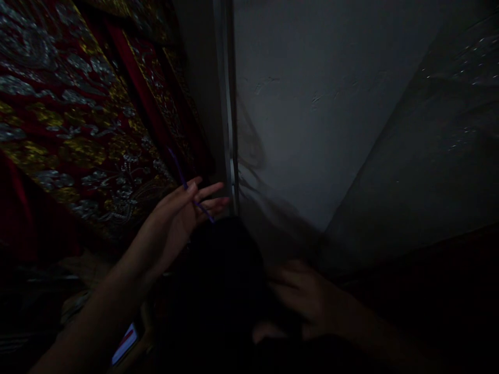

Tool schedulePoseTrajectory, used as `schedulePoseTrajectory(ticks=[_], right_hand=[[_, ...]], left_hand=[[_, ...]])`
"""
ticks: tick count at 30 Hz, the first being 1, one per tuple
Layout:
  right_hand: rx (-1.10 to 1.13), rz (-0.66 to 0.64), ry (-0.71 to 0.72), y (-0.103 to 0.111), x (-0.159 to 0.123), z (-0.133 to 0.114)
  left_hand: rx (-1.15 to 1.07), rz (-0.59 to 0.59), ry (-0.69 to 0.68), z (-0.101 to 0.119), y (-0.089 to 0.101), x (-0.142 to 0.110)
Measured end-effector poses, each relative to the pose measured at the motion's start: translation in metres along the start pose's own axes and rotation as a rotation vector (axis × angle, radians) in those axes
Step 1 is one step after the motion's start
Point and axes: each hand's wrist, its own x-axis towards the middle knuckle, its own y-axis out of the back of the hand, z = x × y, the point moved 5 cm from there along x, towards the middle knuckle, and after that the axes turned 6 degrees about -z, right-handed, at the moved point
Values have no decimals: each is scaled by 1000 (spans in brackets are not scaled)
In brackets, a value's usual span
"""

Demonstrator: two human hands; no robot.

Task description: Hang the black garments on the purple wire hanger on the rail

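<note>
In the dim light my left hand (175, 218) is raised left of the middle. Its thumb and forefinger pinch a thin purple strand (180, 169), whose lower end crosses the palm side; the other fingers stretch out loosely. A black shape that looks like cloth (226, 270) lies between my hands, just below the left fingertips. My right hand (304, 291) rests against the right side of this black cloth, lower down. Darkness and the cloth hide most of its fingers, so its grip is unclear.
Red cloth embroidered in gold and silver (78, 109) hangs at the left. A narrow upright strip (228, 104) runs beside a pale wall (304, 104). Shiny, clear sheeting (436, 135) covers the right side. A lit phone screen (125, 344) shows below my left forearm.
</note>
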Motion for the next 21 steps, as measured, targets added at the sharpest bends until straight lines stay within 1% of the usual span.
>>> schedulePoseTrajectory(ticks=[1,2,3,4,5,6,8,9,10,11,12,13,14,15,16,18,19,21], right_hand=[[-70,-211,75,-15,4,-9],[-133,-374,120,-24,9,-13],[-168,-463,129,-27,14,-14],[-170,-465,106,-24,20,-11],[-159,-411,75,-18,28,-6],[-155,-325,44,-10,35,2],[-182,-115,-8,5,46,21],[-197,-29,-42,11,49,33],[-188,16,-82,14,51,44],[-150,12,-127,14,53,55],[-84,-34,-178,12,55,65],[2,-94,-233,10,55,73],[100,-133,-291,9,55,78],[199,-127,-347,12,56,82],[291,-68,-392,19,58,83],[421,154,-434,42,65,82],[451,270,-440,56,70,80],[431,438,-434,83,83,79]], left_hand=[[-43,36,74,-3,5,-7],[-56,61,137,-4,11,-14],[-48,58,202,-6,17,-22],[-24,14,275,-8,22,-30],[14,-70,353,-9,24,-38],[69,-176,426,-10,26,-47],[225,-381,514,-9,28,-61],[322,-445,513,-6,31,-65],[425,-469,493,-2,35,-66],[519,-460,466,2,40,-65],[593,-423,437,7,47,-62],[646,-363,404,12,54,-56],[683,-278,355,18,62,-50],[708,-172,280,24,71,-42],[725,-58,180,31,78,-35],[735,152,-66,44,87,-25],[735,228,-185,48,87,-24],[761,344,-407,51,84,-29]])
